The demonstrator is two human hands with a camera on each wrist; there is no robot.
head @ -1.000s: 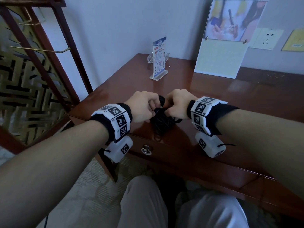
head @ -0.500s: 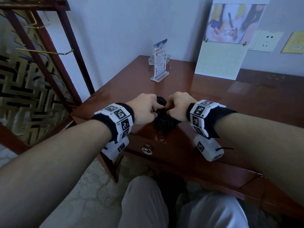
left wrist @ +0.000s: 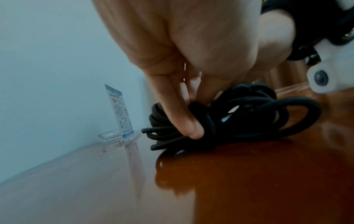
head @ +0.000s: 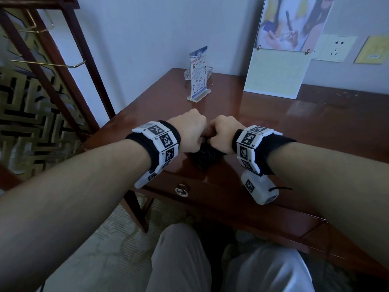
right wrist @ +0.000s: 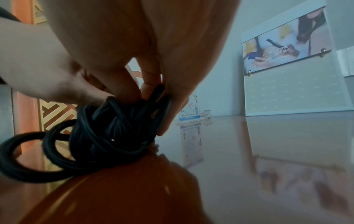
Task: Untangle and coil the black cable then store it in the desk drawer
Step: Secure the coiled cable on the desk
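Both forearms are bare, with no sleeves. Each wrist carries a black fabric band (head: 271, 152) wrapped by a ring of white plastic blocks (head: 161, 142), every block printed with a square black-and-white marker. Under the right wrist band hangs a white camera housing (head: 260, 189) with one more marker and a thin black cord at its rear. A round dark lens (left wrist: 320, 79) sits in its white end. The legs wear light grey trousers (head: 181, 260).

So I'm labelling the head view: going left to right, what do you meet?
Lattice screen → left hand → right hand → calendar → wall socket → yellow note.
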